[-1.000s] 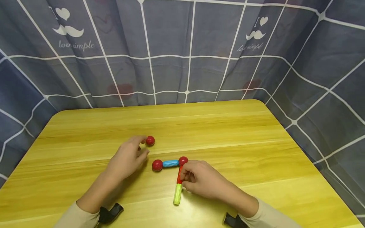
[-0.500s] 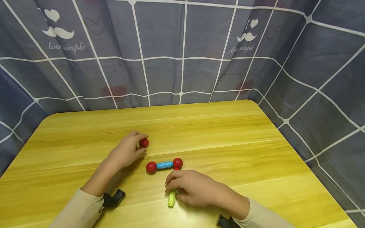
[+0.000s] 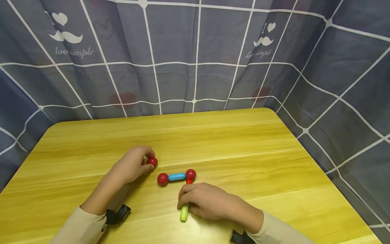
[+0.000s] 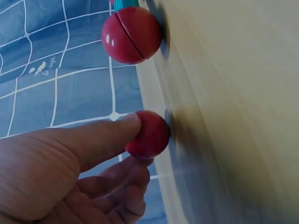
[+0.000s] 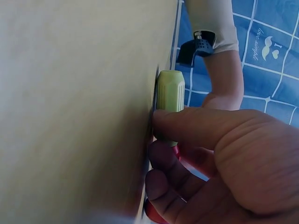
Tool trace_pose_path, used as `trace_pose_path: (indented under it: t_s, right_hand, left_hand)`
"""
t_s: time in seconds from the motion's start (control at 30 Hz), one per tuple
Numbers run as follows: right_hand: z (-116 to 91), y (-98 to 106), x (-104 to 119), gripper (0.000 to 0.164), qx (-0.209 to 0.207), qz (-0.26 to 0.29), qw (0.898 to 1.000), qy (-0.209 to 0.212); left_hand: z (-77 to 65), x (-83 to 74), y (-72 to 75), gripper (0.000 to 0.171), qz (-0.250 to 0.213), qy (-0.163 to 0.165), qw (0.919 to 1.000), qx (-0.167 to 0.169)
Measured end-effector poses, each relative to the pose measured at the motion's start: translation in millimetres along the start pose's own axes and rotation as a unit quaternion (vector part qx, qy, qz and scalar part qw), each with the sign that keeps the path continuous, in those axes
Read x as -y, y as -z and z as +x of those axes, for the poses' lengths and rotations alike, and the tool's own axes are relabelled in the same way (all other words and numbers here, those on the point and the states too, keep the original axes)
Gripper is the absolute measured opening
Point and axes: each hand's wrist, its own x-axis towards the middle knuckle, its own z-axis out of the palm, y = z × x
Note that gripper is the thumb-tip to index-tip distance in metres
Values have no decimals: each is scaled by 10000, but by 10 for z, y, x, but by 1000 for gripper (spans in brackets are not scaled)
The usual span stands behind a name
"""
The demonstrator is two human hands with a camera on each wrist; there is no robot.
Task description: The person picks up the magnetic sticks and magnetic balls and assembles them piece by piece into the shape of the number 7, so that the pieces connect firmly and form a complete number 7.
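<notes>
My left hand (image 3: 129, 166) pinches a loose red ball (image 3: 153, 162) between thumb and fingers, close over the table; the left wrist view shows the thumb on that ball (image 4: 152, 134). Just in front lies a blue ribbed rod (image 3: 177, 177) with a red ball (image 3: 163, 179) at its left end and another red ball (image 3: 190, 174) at its right. From the right ball a red rod (image 3: 189, 182) points toward me, mostly hidden by my right hand (image 3: 210, 201). That hand grips the yellow-green rod (image 5: 170, 91) in line with it, thumb on its side.
The pieces lie on a yellow wood-grain table (image 3: 259, 162) with rounded far corners. A dark grey-blue curtain (image 3: 173, 81) with white grid lines hangs behind it and along the sides. Black wrist mounts (image 3: 118, 215) sit at both cuffs.
My left hand has taken hold of the loose red ball and drawn it slightly toward me. My right hand has shifted from the red rod down onto the yellow-green rod.
</notes>
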Motion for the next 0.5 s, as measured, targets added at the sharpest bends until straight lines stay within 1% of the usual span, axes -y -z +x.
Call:
trace_pose_path:
  t_s: [0.13, 0.23, 0.3, 0.5]
  right_hand:
    - [31, -3, -4, 20, 45, -64, 10000, -31]
    - [52, -4, -14, 18, 64, -99, 9999, -23]
    - [67, -3, -21, 18, 66, -103, 9999, -19]
    - [96, 0, -24, 15, 59, -78, 10000, -4]
  left_hand:
    - [-127, -30, 13, 20, 61, 174, 9996, 227]
    - [-225, -64, 27, 21, 122, 212, 9989, 397]
    - [-283, -98, 40, 22, 157, 164, 9984, 522]
    - [-428, -239, 62, 23, 91, 91, 9943, 1061]
